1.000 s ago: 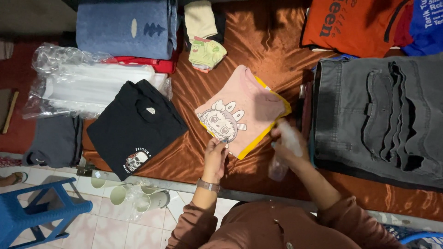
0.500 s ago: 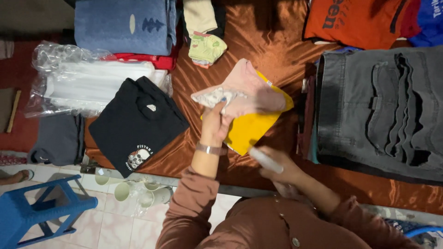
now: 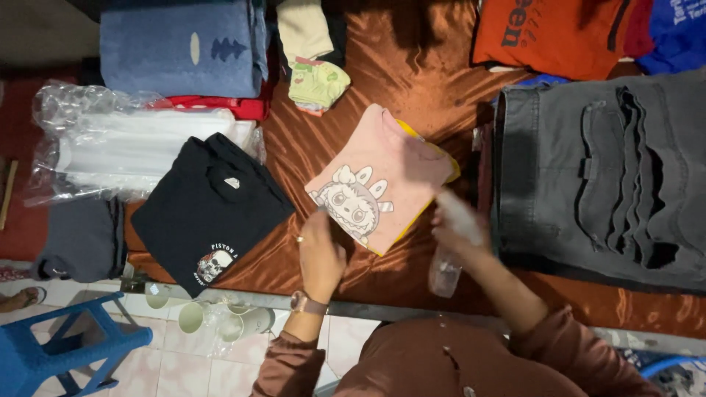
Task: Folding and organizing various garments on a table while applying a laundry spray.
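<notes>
A folded pink shirt with a cartoon print lies flat on a yellow garment, on the brown satin cloth. My left hand, with a watch and a ring, has its fingers curled on the pink shirt's lower-left edge. My right hand is blurred just right of the shirt and holds a small clear bottle pointing down.
A black t-shirt lies to the left and a stack of grey jeans to the right. Clear plastic bags, a blue sweater and an orange shirt lie farther off. A blue stool and cups stand on the tiled floor.
Half a second ago my left hand had lifted the pink shirt off the yellow garment; now it lies flat again. My right hand came back up beside it with the bottle.
</notes>
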